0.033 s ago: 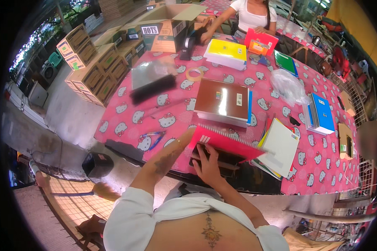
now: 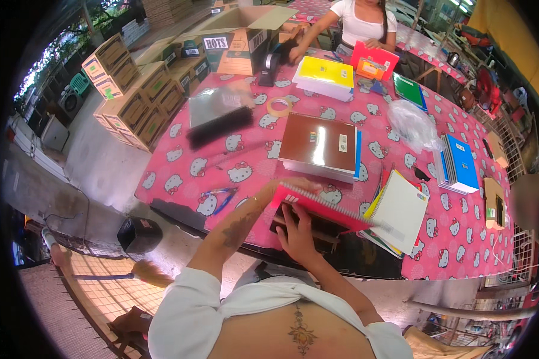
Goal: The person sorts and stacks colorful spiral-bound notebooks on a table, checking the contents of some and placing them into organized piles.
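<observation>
A red spiral notebook point(image 2: 323, 206) is tilted up on edge at the near side of the table, its coil along the top. My left hand point(image 2: 302, 184) reaches round its far side, partly hidden by it and blurred, and grips it near the left end. Against its near face rests my right hand point(image 2: 296, 226), open with the fingers stretched out and a little apart. Just beyond stands a stack of notebooks with a brown cover point(image 2: 318, 143) on top. To the right lies a fanned pile with a white spiral notebook point(image 2: 398, 212) uppermost.
The pink patterned tablecloth point(image 2: 239, 173) also bears a black brush point(image 2: 220, 128), a tape roll point(image 2: 279, 107), a blue tool point(image 2: 223, 200), yellow notebooks point(image 2: 326, 72), blue notebooks point(image 2: 459, 163) and clear plastic point(image 2: 413, 124). Across the table, another person point(image 2: 365, 24) holds a red notebook. Cartons point(image 2: 144, 96) stand at left.
The red notebook's right end has shifted slightly left. More of my left hand shows above its top edge.
</observation>
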Demonstrator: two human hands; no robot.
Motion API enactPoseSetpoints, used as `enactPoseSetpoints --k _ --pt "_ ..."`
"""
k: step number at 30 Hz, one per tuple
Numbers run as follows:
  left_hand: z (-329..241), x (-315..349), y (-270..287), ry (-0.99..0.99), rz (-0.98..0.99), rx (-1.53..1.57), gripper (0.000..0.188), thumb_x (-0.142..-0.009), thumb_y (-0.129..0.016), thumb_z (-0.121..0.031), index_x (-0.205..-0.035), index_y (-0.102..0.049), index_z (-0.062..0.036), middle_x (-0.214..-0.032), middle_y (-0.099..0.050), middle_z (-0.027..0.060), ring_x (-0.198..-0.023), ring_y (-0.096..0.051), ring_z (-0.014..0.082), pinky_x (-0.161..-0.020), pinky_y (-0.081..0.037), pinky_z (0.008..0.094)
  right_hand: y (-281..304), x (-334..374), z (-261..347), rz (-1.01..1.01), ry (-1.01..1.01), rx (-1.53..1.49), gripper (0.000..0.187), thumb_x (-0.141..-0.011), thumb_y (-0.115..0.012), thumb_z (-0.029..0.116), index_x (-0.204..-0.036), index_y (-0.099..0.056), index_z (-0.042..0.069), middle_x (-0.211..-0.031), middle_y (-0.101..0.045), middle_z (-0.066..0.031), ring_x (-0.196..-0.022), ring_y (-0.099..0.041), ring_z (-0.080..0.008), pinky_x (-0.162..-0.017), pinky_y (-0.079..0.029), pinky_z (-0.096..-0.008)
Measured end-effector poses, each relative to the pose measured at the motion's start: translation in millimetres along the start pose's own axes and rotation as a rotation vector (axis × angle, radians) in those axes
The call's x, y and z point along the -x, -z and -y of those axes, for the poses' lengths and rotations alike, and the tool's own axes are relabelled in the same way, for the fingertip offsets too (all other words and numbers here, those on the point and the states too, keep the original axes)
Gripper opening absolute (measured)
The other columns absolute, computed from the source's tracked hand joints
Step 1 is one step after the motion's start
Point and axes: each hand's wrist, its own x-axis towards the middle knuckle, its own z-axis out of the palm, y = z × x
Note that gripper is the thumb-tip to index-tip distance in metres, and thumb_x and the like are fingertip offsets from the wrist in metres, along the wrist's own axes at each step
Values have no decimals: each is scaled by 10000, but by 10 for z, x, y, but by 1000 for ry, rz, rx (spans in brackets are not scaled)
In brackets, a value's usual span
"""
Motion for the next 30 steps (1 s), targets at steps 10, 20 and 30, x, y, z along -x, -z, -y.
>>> enactPoseSetpoints --k 10,20,30 --pt "316 2004 413 264 -982 -1606 545 -869 -685 -286 -1339 -508 -75 -1252 -541 217 -1205 -492 394 -1007 -412 499 640 -709 553 -6 250 310 412 -851 -654 207 -1243 -615 87 -1208 -579 -106 -1072 -573 -300 -852 -464 -425" --pt "554 2237 567 177 -985 -1904 497 -879 -631 -283 -1295 -506 -43 -1188 -550 199 -1057 -529 351 -900 -425 498 395 -1166 369 -6 13 366 144 -875 -661 225 -942 -644 99 -833 -666 -75 -707 -658 -283 -624 -502 -411" --pt "-321 1788 -718 -100 -610 212 347 -1028 -451 -298 -1205 -535 -12 -1100 -671 197 -965 -697 285 -803 -572 393 400 -1164 391 -95 -63 334 126 -875 -663 221 -926 -647 107 -804 -643 -71 -656 -650 -311 -559 -508 -422"
